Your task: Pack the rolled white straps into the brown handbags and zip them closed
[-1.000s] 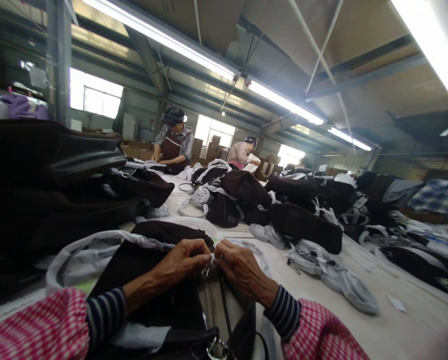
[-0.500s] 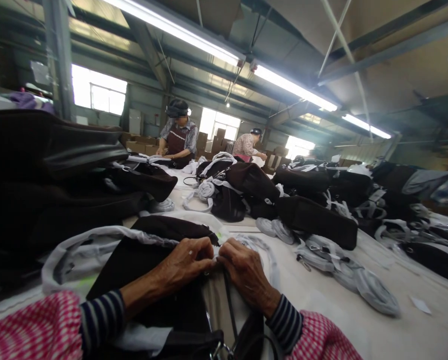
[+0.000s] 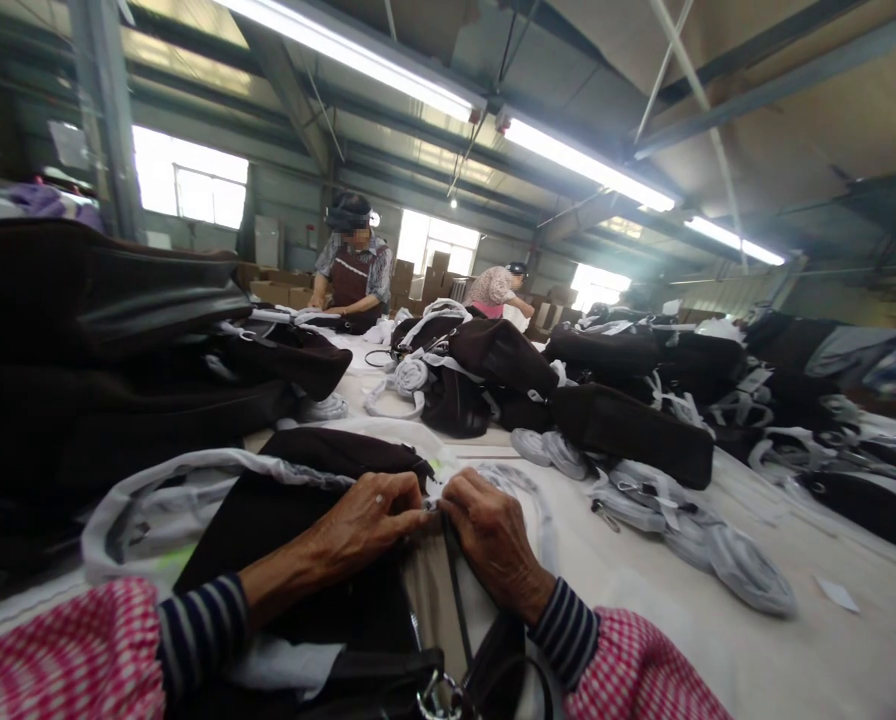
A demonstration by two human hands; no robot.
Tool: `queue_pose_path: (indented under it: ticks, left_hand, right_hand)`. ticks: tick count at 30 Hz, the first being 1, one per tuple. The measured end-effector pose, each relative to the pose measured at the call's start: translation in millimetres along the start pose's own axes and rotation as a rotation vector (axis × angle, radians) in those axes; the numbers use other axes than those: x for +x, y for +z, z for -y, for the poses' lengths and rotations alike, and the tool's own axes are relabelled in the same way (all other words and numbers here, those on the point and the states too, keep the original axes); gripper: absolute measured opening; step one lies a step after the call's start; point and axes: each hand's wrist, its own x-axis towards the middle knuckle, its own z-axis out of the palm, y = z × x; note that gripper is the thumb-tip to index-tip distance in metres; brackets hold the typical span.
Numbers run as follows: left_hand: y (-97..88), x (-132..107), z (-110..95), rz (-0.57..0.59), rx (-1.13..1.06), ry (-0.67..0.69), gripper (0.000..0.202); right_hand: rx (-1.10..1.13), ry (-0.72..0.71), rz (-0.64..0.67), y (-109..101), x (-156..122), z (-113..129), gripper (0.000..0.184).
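A black handbag (image 3: 283, 530) lies open in front of me, its beige lining (image 3: 434, 590) showing along the zip opening. My left hand (image 3: 369, 515) comes from the left, thumb and fingers pinched on the bag's far end. Facing it, my right hand (image 3: 493, 540) pinches the same end, its fingertips almost touching the left ones. A bit of white wrapping (image 3: 434, 488) shows between them; the exact part gripped is hidden by the fingers. A white-wrapped handle (image 3: 163, 465) arches on the bag's left. Metal rings (image 3: 439, 692) lie at its near end.
Dark bags (image 3: 80, 380) pile high at my left. More black bags (image 3: 632, 430) and coiled wrapped straps (image 3: 748, 570) cover the white table (image 3: 643, 640) ahead and right. A person (image 3: 352, 265) works across the table, with another person (image 3: 497, 290) farther right.
My hands stay pinched at the bag's end, with the right fingers shifted slightly and more white showing between them. The view has moved a little.
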Motion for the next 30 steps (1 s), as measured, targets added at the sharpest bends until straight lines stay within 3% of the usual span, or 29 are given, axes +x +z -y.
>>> queue_pose_path:
  ticks: [6, 12, 17, 21, 24, 30]
  left_hand:
    - [2.2, 1, 3, -0.030, 0.058, -0.052, 0.027]
    - [2.2, 2, -4, -0.050, 0.071, -0.068, 0.022]
    - [1.5, 2, -6, -0.044, 0.064, -0.073, 0.021]
    - [3.3, 3, 1, -0.047, 0.052, -0.045, 0.021]
    - [5.0, 4, 7, -0.061, 0.070, -0.022, 0.017]
    - [5.8, 4, 7, -0.044, 0.063, -0.035, 0.020]
  right_hand:
    - [-0.289, -0.135, 0.042, -6, 1, 0, 0.015]
    - [-0.391, -0.087, 0.084, -11, 1, -2, 0.012]
    - [-0.295, -0.025, 0.027, -12, -1, -2, 0.010]
    - [-0.169, -0.146, -0.047, -9, -1, 7, 0.015]
    - [-0.118, -0.210, 0.041, -6, 2, 13, 0.021]
    - [-0.145, -0.159, 0.155, -6, 3, 12, 0.012]
